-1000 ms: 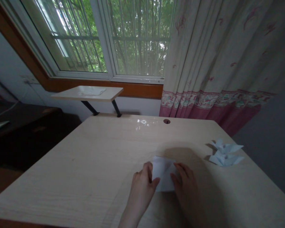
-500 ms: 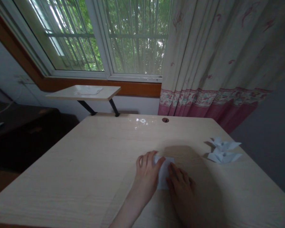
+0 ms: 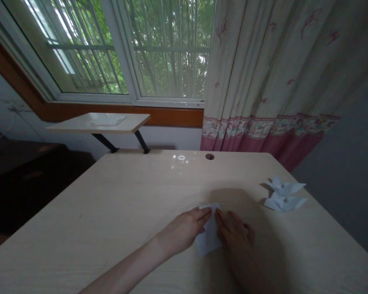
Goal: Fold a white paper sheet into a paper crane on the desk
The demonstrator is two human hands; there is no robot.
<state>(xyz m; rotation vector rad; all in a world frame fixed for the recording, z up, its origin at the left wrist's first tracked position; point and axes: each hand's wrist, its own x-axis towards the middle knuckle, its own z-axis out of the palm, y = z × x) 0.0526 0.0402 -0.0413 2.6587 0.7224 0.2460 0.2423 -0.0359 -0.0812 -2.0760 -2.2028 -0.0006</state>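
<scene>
A small folded sheet of white paper (image 3: 208, 241) lies on the wooden desk in front of me, slightly turned. My left hand (image 3: 186, 228) comes in from the left, its fingers held together and gripping the paper's upper left part near the top edge. On the other side my right hand (image 3: 236, 237) bends its fingers over the paper's right edge, the fingertips close to those of the left. Part of the sheet is hidden under the fingers. Two folded paper shapes with pointed tips, a rear one (image 3: 289, 187) and a front one (image 3: 296, 202), stand close together at the right.
The light wooden desk (image 3: 110, 216) has a round cable hole (image 3: 210, 157) at its back edge. A raised shelf (image 3: 128, 124) on black brackets holds some white paper (image 3: 107, 120) at the back left. Beyond are a window (image 3: 168, 61) and a curtain (image 3: 251, 73).
My left hand has turned, its fingers now pointing right across the paper's top. The paper has rotated a little. My right hand stays at its right edge. The view has shifted slightly.
</scene>
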